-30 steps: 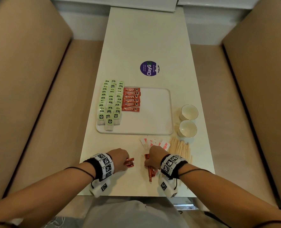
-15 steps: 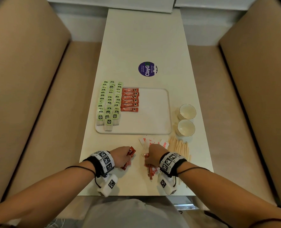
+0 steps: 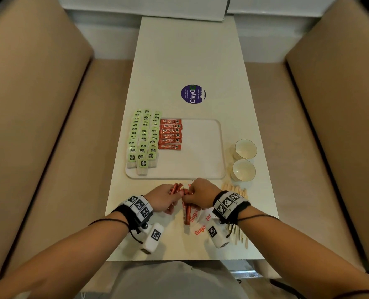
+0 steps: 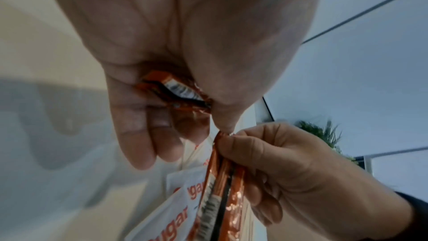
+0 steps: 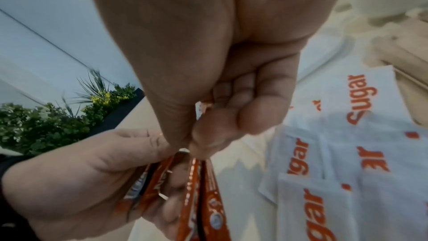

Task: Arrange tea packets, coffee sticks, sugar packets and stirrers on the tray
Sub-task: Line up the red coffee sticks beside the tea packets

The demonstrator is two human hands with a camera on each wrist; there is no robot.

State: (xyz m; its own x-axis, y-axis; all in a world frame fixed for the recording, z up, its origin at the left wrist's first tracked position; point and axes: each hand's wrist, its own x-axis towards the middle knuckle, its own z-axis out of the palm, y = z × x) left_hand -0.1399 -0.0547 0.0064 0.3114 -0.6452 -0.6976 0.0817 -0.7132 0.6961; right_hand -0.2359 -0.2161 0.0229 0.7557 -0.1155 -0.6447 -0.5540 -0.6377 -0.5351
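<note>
From the head view, my left hand (image 3: 163,198) and my right hand (image 3: 200,194) meet just in front of the near edge of the tray (image 3: 203,147), knuckles almost touching. My left hand grips a few red coffee sticks (image 3: 176,188) whose far ends fan out toward the tray. My right hand pinches another small bunch of sticks (image 3: 186,213) that hangs down toward me over the sugar packets (image 3: 201,225) lying on the table (image 3: 179,50). On the tray, tea packets (image 3: 143,139) fill the left side in three overlapping columns, and a short column of six coffee sticks (image 3: 170,134) lies just right of them; the right half of the tray is bare. The wooden stirrers (image 3: 236,190) lie on the table to the right of my right wrist. Two white cups (image 3: 245,159) stand right of the tray, and a round purple sticker (image 3: 192,94) sits farther up the table.

From the left wrist, my left fingers (image 4: 141,135) curl round the ends of the sticks tucked into my palm. Below, my right hand (image 4: 277,168) closes finger and thumb on the top of its own sticks (image 4: 222,190), with a sugar packet (image 4: 180,213) behind them.

From the right wrist, my right thumb and fingers (image 5: 243,122) are pinched tight on the stick tops. My left hand (image 5: 92,180) wraps its sticks (image 5: 152,180) at lower left. Sugar packets (image 5: 347,153) spread over the table at right, and green plants (image 5: 57,122) show far left.
</note>
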